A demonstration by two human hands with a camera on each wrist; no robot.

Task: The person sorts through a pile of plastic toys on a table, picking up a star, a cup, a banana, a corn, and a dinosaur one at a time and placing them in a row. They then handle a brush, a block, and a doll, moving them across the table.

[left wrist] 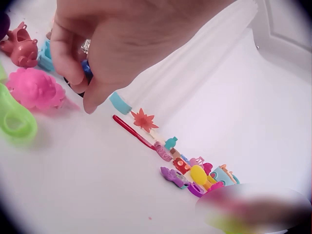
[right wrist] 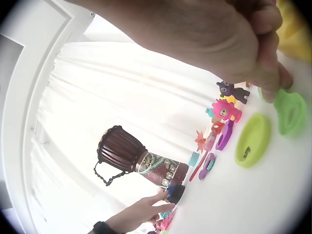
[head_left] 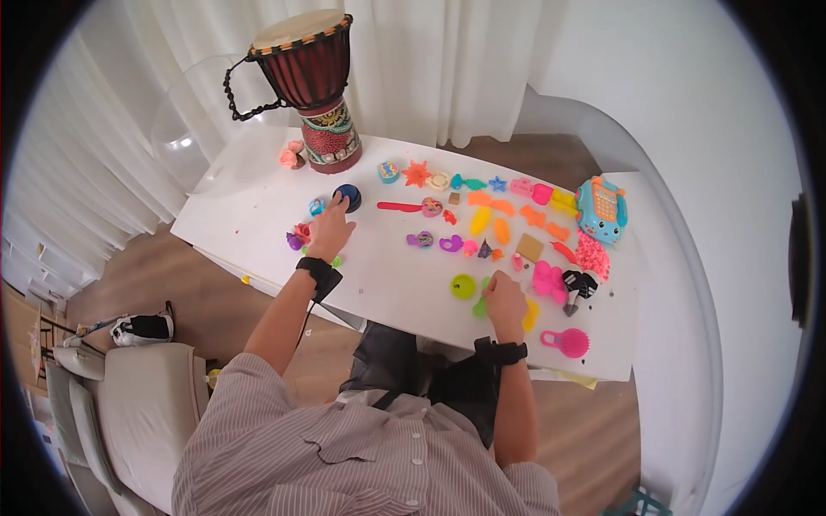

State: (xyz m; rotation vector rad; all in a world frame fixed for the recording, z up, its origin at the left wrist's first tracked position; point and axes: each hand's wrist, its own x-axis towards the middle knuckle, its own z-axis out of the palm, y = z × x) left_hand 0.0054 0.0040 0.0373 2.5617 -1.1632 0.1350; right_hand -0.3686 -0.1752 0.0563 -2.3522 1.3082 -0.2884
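Observation:
At the left part of the white table, my left hand (head_left: pixel 330 230) grips a small round dark blue object (head_left: pixel 351 198), thumb and fingers at its sides. In the left wrist view the fingers hide most of it. It stands by the foot of the drum (right wrist: pixel 158 168). My right hand (head_left: pixel 506 308), at the front edge, pinches the end of a light green plastic piece (right wrist: pixel 292 114) lying on the table. A lime green round dish (head_left: pixel 463 286) is just left of that hand. Yellow pieces (head_left: pixel 531 315) lie on its other side.
Rows of small colourful toys (head_left: pixel 490 202) spread over the table's middle and right. A blue toy phone (head_left: pixel 601 211) stands at the far right, with a pink brush (head_left: pixel 566 343) near the front. Beside the left hand sit a pink toy (left wrist: pixel 36 88) and a red-brown one (left wrist: pixel 22 46).

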